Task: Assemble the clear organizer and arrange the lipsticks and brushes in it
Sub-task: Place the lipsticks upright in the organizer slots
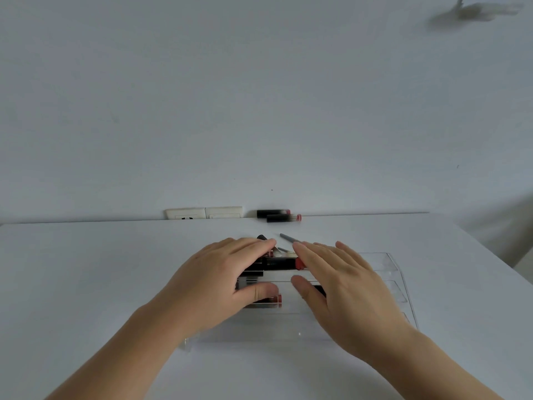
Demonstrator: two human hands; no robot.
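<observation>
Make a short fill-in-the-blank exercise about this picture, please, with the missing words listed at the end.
1. Both hands, left hand and right hand, are spread over the clear ____.
2. Two black lipsticks lie at the table's far edge, beside the white wall ____.
3. The number of lipsticks at that far edge is ____.
4. The thin grey brush handle pokes out between the two ____.

Missing words: organizer; sockets; two; hands

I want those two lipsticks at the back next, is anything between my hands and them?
Only the grey brush lies just beyond your right hand; past it, bare table runs to the two lipsticks at the far edge.
</observation>
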